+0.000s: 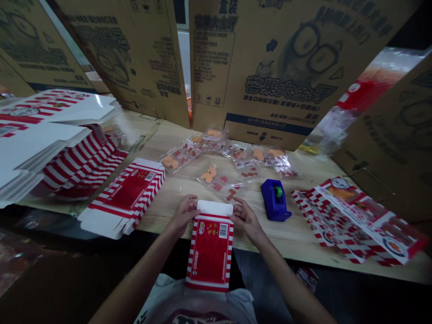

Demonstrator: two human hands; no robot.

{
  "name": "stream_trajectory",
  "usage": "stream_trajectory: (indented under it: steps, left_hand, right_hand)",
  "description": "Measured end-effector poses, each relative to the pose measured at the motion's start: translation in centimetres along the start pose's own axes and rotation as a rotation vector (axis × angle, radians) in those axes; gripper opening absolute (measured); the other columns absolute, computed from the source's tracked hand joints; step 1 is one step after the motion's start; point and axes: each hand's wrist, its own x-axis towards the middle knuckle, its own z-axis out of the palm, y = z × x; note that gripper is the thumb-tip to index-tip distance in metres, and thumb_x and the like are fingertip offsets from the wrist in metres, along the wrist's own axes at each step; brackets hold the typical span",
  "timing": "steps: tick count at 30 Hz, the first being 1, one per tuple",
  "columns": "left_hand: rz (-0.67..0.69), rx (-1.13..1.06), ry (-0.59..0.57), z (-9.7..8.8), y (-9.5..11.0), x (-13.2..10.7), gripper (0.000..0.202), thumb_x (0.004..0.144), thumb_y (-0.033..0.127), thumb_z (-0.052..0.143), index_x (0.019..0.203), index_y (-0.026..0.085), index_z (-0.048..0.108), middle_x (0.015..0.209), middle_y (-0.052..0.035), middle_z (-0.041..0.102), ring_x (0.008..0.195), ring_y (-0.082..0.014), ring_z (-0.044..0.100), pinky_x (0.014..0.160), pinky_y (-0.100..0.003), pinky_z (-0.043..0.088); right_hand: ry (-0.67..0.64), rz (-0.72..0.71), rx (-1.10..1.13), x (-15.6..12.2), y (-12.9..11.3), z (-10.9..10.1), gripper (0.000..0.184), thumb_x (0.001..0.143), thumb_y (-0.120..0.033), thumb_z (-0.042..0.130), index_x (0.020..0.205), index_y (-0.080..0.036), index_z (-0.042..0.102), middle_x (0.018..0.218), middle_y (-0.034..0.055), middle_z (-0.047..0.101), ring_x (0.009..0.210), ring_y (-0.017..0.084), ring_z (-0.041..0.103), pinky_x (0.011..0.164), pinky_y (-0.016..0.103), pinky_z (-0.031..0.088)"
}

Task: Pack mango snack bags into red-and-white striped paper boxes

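Note:
A red-and-white striped carton point(211, 252) lies between my hands at the table's front edge, its printed face with a barcode turned up and its white end flap point(215, 207) at the far end. My left hand point(184, 214) grips the left side near this flap, fingers bent round the edge. On the opposite side my right hand point(247, 219) pinches the carton's edge by the same flap. Just beyond the hands lies a clear sachet of candy point(221, 181), with orange and red pieces. A blue tape dispenser point(275, 200) stands to the right of my right hand.
Several more candy sachets point(180, 155) lie farther back. Flat striped cartons point(126, 193) are stacked at left, beside a larger pile of white and striped cardboard point(40, 135). Printed striped packs point(357, 216) fan out at right. Tall brown cardboard boxes point(209, 99) wall the back.

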Motion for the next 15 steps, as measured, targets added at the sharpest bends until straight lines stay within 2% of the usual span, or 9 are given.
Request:
stream_trajectory:
  steps: [2,4,7,11,13,15]
  left_hand:
    - [-0.091,-0.015,-0.151,-0.4,0.4,0.4,0.047,0.057,0.026,0.075,0.102,0.013,0.065,0.074,-0.0048,0.070,0.066,-0.0182,0.066,0.062,-0.028,0.051]
    - [-0.112,0.015,-0.247,-0.7,0.6,0.5,0.038,0.059,0.029,0.076,0.092,0.011,0.069,0.073,-0.0071,0.071,0.067,-0.0193,0.066,0.064,-0.029,0.051]
    - [-0.021,0.100,-0.214,-1.0,0.8,0.2,0.025,0.063,0.032,0.075,0.080,0.013,0.073,0.075,-0.0063,0.073,0.070,-0.0194,0.066,0.068,-0.028,0.051]
    - [0.162,0.356,-0.192,-1.2,0.8,-1.0,0.021,0.067,0.032,0.075,0.081,0.018,0.077,0.088,-0.0074,0.076,0.081,-0.0232,0.068,0.072,-0.030,0.054]
    - [0.238,0.459,-0.216,-1.2,0.9,-1.7,0.019,0.073,0.033,0.071,0.082,0.018,0.077,0.091,-0.0084,0.075,0.084,-0.0234,0.069,0.072,-0.029,0.053]
    - [0.300,0.532,-0.233,-1.1,0.9,-2.2,0.020,0.082,0.033,0.063,0.081,0.018,0.076,0.091,-0.0088,0.075,0.083,-0.0219,0.068,0.071,-0.027,0.052]
  right_hand:
    - [-0.093,0.047,-0.005,0.2,-0.5,-0.4,0.041,0.071,-0.038,0.077,0.104,-0.021,0.060,0.088,0.0018,0.068,0.078,0.017,0.064,0.073,0.028,0.051]
    - [-0.128,0.052,-0.060,0.3,-0.8,-0.7,0.030,0.072,-0.038,0.077,0.088,-0.019,0.060,0.079,-0.0001,0.067,0.072,0.015,0.063,0.068,0.026,0.050]
    - [-0.100,-0.022,-0.192,0.0,-0.9,-0.9,0.025,0.077,-0.040,0.072,0.077,-0.018,0.059,0.080,0.0012,0.066,0.073,0.015,0.062,0.067,0.025,0.048]
    - [-0.128,-0.150,-0.396,-1.2,-0.6,-0.7,0.018,0.088,-0.037,0.061,0.087,-0.019,0.064,0.102,0.0082,0.068,0.094,0.021,0.065,0.077,0.030,0.051]
    - [-0.144,-0.263,-0.524,-2.0,-0.3,-0.6,0.016,0.088,-0.034,0.061,0.095,-0.020,0.065,0.106,0.0096,0.068,0.097,0.022,0.065,0.082,0.032,0.051]
    - [-0.151,-0.385,-0.661,-2.5,-0.1,-0.5,0.014,0.089,-0.031,0.059,0.095,-0.020,0.065,0.107,0.0110,0.068,0.098,0.023,0.064,0.084,0.034,0.050]
